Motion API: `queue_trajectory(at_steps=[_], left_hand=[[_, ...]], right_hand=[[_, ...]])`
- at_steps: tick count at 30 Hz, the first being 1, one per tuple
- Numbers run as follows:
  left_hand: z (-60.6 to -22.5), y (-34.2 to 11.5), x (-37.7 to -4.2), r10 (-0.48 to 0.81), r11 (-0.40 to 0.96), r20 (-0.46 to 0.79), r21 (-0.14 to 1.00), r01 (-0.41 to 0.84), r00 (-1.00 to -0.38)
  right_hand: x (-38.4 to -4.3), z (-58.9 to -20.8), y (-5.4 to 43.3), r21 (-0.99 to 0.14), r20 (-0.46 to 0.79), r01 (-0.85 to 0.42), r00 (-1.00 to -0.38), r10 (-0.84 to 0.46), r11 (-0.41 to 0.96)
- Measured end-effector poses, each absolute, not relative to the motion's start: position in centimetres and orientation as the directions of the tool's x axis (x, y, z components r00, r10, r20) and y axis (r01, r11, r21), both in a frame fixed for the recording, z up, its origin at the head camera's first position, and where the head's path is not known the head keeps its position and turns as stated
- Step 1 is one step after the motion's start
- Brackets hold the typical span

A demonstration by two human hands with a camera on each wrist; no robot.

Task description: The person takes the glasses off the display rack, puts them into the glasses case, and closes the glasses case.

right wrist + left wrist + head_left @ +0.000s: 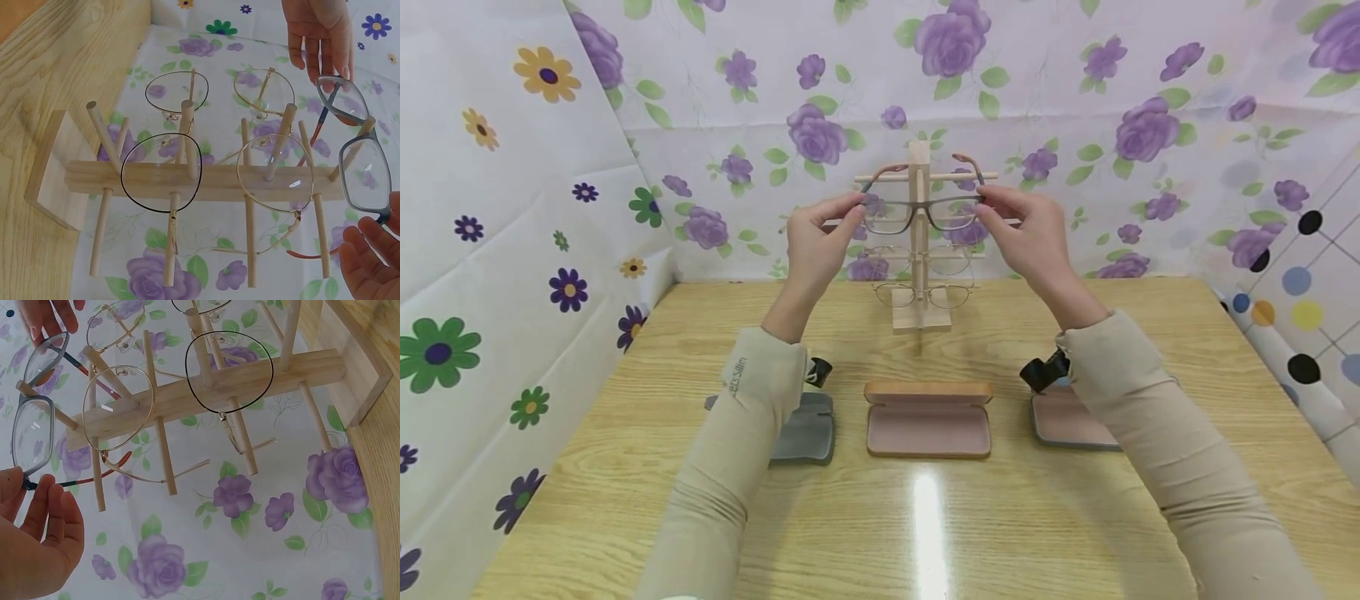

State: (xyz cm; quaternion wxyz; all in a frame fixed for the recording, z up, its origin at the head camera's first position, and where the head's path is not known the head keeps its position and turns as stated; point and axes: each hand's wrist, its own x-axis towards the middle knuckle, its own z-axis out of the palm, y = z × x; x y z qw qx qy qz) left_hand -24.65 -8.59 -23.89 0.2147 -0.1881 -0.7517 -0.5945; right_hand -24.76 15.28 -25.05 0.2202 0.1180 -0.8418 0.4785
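Note:
A pair of grey-framed eyeglasses (887, 218) with reddish temple tips is at the top of a wooden display stand (919, 158), lenses toward me. My left hand (822, 242) pinches its left hinge corner between thumb and fingers. At the opposite hinge, my right hand (1028, 233) pinches the frame the same way. In the right wrist view the bridge of the eyeglasses (365, 172) overlaps the tip of the top front peg. Below hang gold-rimmed glasses (119, 367) and, lower, black-rimmed glasses (230, 332), both on the stand's pegs.
Three open glasses cases lie on the wooden table (850, 517): a grey one (805, 437) at left, a tan one with pink lining (928, 429) in the middle, and a pink-lined one (1075, 417) at right, partly hidden by the right sleeve. A flowered cloth (722, 100) hangs behind.

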Motion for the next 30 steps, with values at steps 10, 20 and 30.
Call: queue_trajectory(at_steps=[10,20,30], left_hand=[[-23.6,-8.7,-24.4,0.031,0.218,0.582,0.79,0.574,-0.813],[-25.2,-9.0,-25.9,0.006,0.192,0.666,0.731,0.654,-0.746],[-24.9,-8.9,-24.7,0.008,0.18,0.739,0.661,0.728,-0.673]], right_hand=[[-24.3,-24.6,15.2,-0.75,0.495,-0.419,-0.869,0.014,0.511],[-23.5,-24.1,15.1,-0.737,0.538,-0.457,-0.842,0.024,0.498],[-22.4,-23.8,15.1,-0.724,0.573,-0.489,-0.819,0.029,0.486]])
